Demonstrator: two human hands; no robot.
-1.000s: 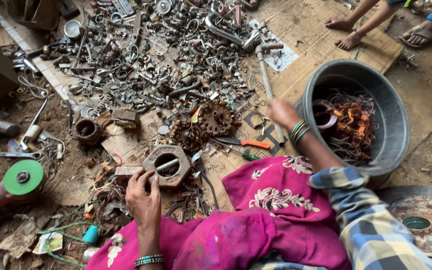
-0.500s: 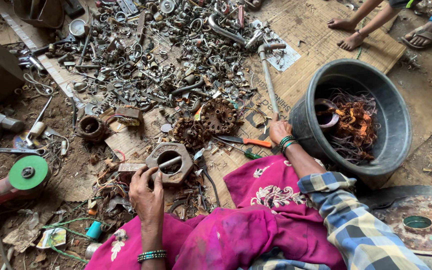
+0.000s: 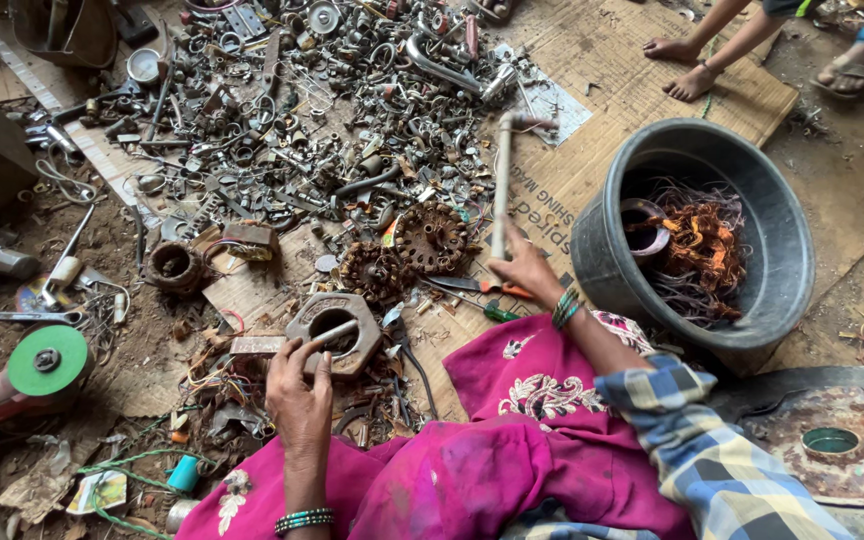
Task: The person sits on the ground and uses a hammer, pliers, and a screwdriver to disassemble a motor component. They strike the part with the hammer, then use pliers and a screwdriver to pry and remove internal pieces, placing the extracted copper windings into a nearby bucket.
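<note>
My left hand (image 3: 302,388) grips a short metal rod (image 3: 335,334) whose tip rests in the round opening of a rusty hexagonal metal housing (image 3: 337,318) on the ground in front of me. My right hand (image 3: 527,268) is closed around the lower end of a long hammer handle (image 3: 499,190). The handle points away from me, with the hammer head (image 3: 530,121) over the cardboard. Two rusty toothed motor parts (image 3: 430,236) lie between the hands. My pink cloth-covered lap (image 3: 512,440) fills the bottom of the view.
A dark round basin (image 3: 604,262) at the right holds copper wire and a metal ring. A wide heap of scrap bolts, rings and pipes (image 3: 332,110) covers the ground ahead. A grinder with a green disc (image 3: 47,360) lies left. Another person's bare feet (image 3: 687,75) rest on cardboard at the top right.
My right hand has drawn the hammer back toward me and slightly left, away from the basin. The left hand stays at the hexagonal housing with the rod.
</note>
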